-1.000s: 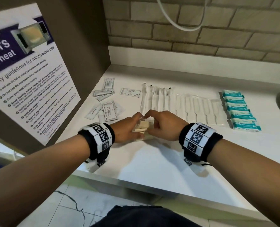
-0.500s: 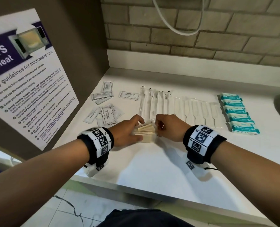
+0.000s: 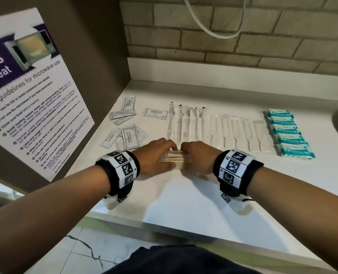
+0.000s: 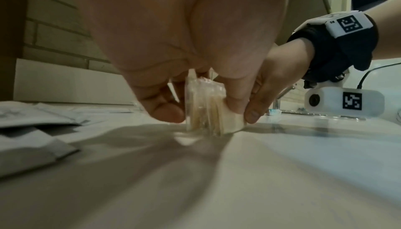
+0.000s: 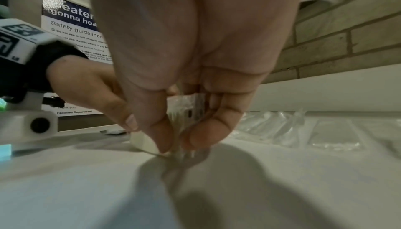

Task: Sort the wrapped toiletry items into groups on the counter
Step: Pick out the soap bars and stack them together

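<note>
Since the earlier frame my hands lower the fanned packets and square them on edge | my left hand [image 3: 156, 155] and right hand [image 3: 196, 155] pinch the stack of clear-wrapped beige flat packets [image 3: 173, 157] from either end; fingers curled round it | stack stands on the white counter [image 3: 194, 194], just in front of the row of clear-wrapped toothbrushes [image 3: 186, 123]; white shampoo sachets [image 3: 129, 138] to its left

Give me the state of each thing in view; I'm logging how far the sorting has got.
left hand: grips the stack's left end.
right hand: grips its right end.
stack of wrapped cream bars: on edge on the counter, between both hands.
sachets: loose, overlapping.
wrapped toothbrushes: flat, in a row.
clear-wrapped combs: flat, in a row.
teal packets: lined up in a column.
</note>
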`<state>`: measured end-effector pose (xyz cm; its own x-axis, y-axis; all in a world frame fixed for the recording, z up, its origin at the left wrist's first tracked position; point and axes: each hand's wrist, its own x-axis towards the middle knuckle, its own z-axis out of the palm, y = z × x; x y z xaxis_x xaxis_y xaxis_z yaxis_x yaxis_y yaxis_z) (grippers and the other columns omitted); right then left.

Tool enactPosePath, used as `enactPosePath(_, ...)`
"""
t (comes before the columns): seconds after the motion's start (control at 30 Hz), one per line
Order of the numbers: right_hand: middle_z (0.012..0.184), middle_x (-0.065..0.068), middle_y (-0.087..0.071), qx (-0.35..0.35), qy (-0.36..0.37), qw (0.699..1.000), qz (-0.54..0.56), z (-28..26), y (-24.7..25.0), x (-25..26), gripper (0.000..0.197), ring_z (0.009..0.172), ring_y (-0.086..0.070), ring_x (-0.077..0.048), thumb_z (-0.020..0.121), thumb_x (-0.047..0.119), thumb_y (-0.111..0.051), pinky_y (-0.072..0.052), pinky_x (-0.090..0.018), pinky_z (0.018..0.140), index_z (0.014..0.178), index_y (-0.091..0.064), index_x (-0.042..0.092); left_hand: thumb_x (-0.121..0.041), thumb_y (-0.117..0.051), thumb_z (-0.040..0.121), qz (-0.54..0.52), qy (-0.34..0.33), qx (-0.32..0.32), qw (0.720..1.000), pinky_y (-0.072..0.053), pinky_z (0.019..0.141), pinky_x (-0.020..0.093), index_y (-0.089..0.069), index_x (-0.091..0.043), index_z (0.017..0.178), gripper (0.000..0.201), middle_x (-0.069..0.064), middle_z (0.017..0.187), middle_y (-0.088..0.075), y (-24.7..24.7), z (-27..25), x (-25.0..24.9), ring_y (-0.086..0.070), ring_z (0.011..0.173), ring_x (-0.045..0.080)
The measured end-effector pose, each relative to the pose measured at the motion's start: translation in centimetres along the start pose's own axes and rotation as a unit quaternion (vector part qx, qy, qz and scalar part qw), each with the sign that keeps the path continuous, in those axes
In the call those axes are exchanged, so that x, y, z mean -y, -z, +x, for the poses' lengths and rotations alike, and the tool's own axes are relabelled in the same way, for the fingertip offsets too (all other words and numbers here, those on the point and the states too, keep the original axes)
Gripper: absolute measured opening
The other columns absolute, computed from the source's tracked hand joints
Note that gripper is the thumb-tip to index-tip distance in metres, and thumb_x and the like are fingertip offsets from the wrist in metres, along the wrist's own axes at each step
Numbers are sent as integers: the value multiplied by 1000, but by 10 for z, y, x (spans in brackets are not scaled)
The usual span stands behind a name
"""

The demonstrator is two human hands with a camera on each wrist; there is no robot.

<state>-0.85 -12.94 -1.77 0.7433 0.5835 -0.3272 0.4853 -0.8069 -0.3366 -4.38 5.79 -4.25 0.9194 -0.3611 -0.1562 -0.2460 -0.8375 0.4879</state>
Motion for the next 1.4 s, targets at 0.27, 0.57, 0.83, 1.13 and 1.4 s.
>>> enactPosePath(0.27,98,-1,-48,-25,22,999,25,4,-15,7,36,82,-54,-19,79,20,-64,-42,-29,67,110,-48,12,-35,-56,89,11,50,35,998,-47,80,38,-43,-20,116,34,2,112,-44,-8,6,-8,-58,88,24)
enactPosePath(0.57,106,-2,-53,-24,18,999,44,3,-4,4,53,91,-60,-21,71,25,-72,-53,-38,79,118,-48,15,-46,-63,83,57,44,34,997,-48,78,37,-38,-25,127,55,-2,116,-43,1,3,-8,-60,92,24)
enactPosePath(0.83,96,-2,-60,-18,15,998,52,2,-10,8,30,82,-60,-20,79,14,-61,-47,-27,66,108,-53,14,-47,-61,86,99,22,-3,995,-45,75,35,-41,-23,113,41,-2,108,-48,-9,6,-7,-57,88,25)
enactPosePath(1.13,106,-5,-52,-4,32,998,51,7,-16,7,31,90,-58,-23,86,13,-57,-47,-33,75,115,-48,11,-48,-62,83,83,45,-11,995,-45,74,35,-41,-21,110,44,-1,108,-47,-14,7,-5,-58,88,25)
enactPosePath(1.4,97,-1,-50,-6,20,999,27,14,-14,4,21,81,-57,-23,81,17,-58,-45,-32,67,100,-50,17,-28,-68,84,-52,76,-10,996,-39,63,23,-46,-22,109,34,-8,92,-56,-5,2,-1,-57,83,16)
